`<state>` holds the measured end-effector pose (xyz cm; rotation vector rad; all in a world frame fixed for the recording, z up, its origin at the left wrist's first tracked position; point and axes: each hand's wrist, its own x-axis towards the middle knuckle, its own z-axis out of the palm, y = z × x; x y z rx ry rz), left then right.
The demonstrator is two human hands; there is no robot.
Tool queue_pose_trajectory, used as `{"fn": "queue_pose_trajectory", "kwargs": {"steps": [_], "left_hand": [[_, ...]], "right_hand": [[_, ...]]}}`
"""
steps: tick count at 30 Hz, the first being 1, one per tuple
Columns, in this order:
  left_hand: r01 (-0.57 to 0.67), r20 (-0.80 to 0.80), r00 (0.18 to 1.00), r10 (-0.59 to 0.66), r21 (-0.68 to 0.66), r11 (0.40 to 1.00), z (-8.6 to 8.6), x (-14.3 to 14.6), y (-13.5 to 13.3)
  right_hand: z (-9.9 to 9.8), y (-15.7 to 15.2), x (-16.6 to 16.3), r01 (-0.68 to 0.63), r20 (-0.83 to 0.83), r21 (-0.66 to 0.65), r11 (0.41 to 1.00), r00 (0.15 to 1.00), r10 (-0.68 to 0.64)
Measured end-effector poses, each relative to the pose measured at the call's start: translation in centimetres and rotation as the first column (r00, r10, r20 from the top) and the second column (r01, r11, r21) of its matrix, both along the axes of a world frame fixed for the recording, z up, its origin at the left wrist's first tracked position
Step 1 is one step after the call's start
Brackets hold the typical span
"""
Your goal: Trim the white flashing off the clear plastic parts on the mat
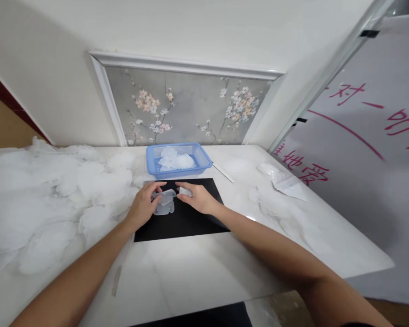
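Over a black mat, my left hand has its thumb and fingers curled round the edge of a thin, translucent plastic piece. A similar translucent piece lies just below it on the mat, partly overlapped. To the right, my right hand pinches a small, pale translucent piece between thumb and fingers. A short gap separates the two hands. What exactly these pieces are cannot be made out.
Behind the mat stands a blue basket with several whitish translucent pieces. A slim white tool lies beside it. A large heap of frosted pieces covers the table's left. A clear plastic bag lies right, near a whiteboard.
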<state>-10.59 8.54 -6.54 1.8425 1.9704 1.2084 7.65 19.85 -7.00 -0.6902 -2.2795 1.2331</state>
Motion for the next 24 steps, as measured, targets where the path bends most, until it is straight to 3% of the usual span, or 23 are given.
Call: {"fn": "queue_pose_trajectory", "kwargs": {"steps": [3, 5, 7, 9, 12, 14, 16, 19, 24], "left_hand": [[-0.041, 0.301, 0.953, 0.036, 0.011, 0.999, 0.5, 0.5, -0.3], [-0.053, 0.471, 0.88, 0.062, -0.033, 0.998, 0.7, 0.9, -0.4], [-0.016, 0.519, 0.853, 0.061, -0.092, 0.996, 0.6, 1.3, -0.5], [0.031, 0.408, 0.913, 0.028, -0.137, 0.99, 0.4, 1.5, -0.6], [0.02, 0.018, 1.0, -0.018, -0.161, 0.987, -0.1, 1.4, -0.7], [-0.017, -0.193, 0.981, -0.02, -0.187, 0.982, -0.3, 1.2, -0.8], [-0.053, -0.302, 0.953, -0.02, -0.231, 0.972, -0.2, 1.0, -0.8], [-0.085, -0.339, 0.94, -0.018, -0.284, 0.955, 0.4, 0.8, -0.7], [-0.061, -0.143, 0.99, 0.007, -0.378, 0.924, 0.9, 0.7, -0.3]], "right_hand": [[-0.3, -0.5, -1.4, -0.016, -0.077, -0.345, 0.938, 0.997, -0.011], [-0.2, -0.6, -1.2, -0.029, -0.14, -0.471, 0.882, 0.989, -0.042], [0.1, -0.4, -0.4, -0.021, -0.177, -0.522, 0.853, 0.981, -0.084], [0.1, 0.2, 0.9, 0.01, -0.154, -0.526, 0.851, 0.982, -0.107], [-0.2, 1.5, 2.8, 0.084, -0.052, -0.507, 0.858, 0.99, -0.128], [-0.6, 2.3, 3.7, 0.115, -0.02, -0.514, 0.85, 0.989, -0.146], [-0.9, 2.8, 4.2, 0.126, -0.019, -0.526, 0.841, 0.987, -0.16], [-1.0, 3.2, 4.4, 0.115, -0.021, -0.541, 0.833, 0.988, -0.15], [-1.0, 3.6, 4.6, 0.052, -0.047, -0.566, 0.823, 0.994, -0.095]]}}
